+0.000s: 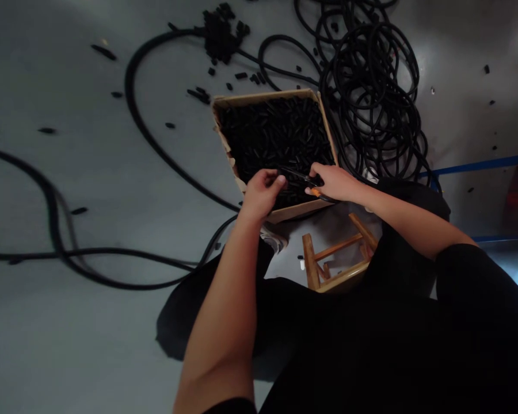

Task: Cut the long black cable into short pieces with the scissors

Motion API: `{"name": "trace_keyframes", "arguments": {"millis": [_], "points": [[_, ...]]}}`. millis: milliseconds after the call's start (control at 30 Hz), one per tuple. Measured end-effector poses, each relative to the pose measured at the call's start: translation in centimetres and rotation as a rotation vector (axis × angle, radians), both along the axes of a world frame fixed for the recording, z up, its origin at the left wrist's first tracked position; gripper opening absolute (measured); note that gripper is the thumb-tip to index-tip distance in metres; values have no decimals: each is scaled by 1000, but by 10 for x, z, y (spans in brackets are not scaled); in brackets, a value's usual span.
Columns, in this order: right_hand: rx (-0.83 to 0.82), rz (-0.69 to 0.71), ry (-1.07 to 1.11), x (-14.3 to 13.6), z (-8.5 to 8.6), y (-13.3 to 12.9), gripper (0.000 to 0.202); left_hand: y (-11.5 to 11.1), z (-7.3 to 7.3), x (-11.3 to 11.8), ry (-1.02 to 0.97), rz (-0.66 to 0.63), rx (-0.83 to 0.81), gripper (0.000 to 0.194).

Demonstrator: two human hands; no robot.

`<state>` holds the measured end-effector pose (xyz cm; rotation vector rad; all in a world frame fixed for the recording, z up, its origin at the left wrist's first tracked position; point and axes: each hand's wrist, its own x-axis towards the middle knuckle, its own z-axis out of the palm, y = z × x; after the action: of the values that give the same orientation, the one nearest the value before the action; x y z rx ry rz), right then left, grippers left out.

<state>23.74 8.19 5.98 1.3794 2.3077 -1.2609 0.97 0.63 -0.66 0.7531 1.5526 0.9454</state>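
Over a cardboard box (223, 138) full of short black pieces (280, 129), both hands work close together. My right hand (334, 183) is closed round a hand tool with orange-and-black handles (316, 192), which looks like scissors or cutters. Its dark blades (296, 173) point left toward my other hand. With thumb and fingers pinched, my left hand (264, 191) holds a small black piece (280, 172) near the blade tips. The piece is mostly hidden by the fingers, and its exact kind cannot be made out.
A tangled pile of black hose or cable (371, 86) lies beyond the box on the right. A thick black cable (132, 98) loops across the floor at left. Black scraps (220, 37) are scattered about. A wooden stool (313, 261) stands between my legs.
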Motion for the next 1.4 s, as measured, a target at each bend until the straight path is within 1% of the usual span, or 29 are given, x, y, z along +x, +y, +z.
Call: {"name": "trace_keyframes", "arguments": {"millis": [33,100,167,200,300,400,467,567,600,667,733,800,900,967,1067,1167,1233,1300,1400], "points": [[4,12,-10,1,1,1,45,1,0,-4,-1,58,20,28],[18,45,-16,4,2,1,45,3,3,-9,-64,161,41,29],[36,83,-5,7,2,0,44,4,7,-10,-152,214,34,34],[47,101,8,7,2,-1,44,4,10,-9,-183,217,27,37],[73,132,32,5,2,-5,43,3,16,-1,-213,145,-8,46],[108,121,10,3,5,-7,41,1,15,5,-210,43,-38,51],[118,100,5,2,6,-8,40,0,11,6,-158,27,-18,52],[72,22,11,3,5,-6,40,0,1,3,-66,73,-25,44],[48,-10,6,3,4,-5,41,0,-2,2,-71,71,-48,40],[3,-59,-2,3,2,-3,43,0,-7,2,-112,23,-70,36],[-36,-84,0,1,2,-2,43,-1,-8,5,-115,-34,-14,38],[-74,-102,17,-1,2,-1,43,-2,-8,11,-69,-92,69,42],[-107,-118,29,-3,2,-1,45,-5,-4,20,-40,-205,105,46],[-102,-109,39,-3,0,-1,45,-5,-1,20,-62,-230,71,49],[-102,-96,127,-2,-8,1,41,-4,7,11,-195,-212,-7,58],[-143,-79,246,1,-17,4,41,-2,18,-3,-368,-244,-79,64],[-171,-71,311,3,-22,4,44,-2,25,-9,-434,-257,-123,65],[-196,-60,371,5,-24,2,45,-3,29,-10,-486,-266,-167,65],[-216,-35,426,6,-23,0,46,-5,32,-10,-567,-289,-218,65]]}}
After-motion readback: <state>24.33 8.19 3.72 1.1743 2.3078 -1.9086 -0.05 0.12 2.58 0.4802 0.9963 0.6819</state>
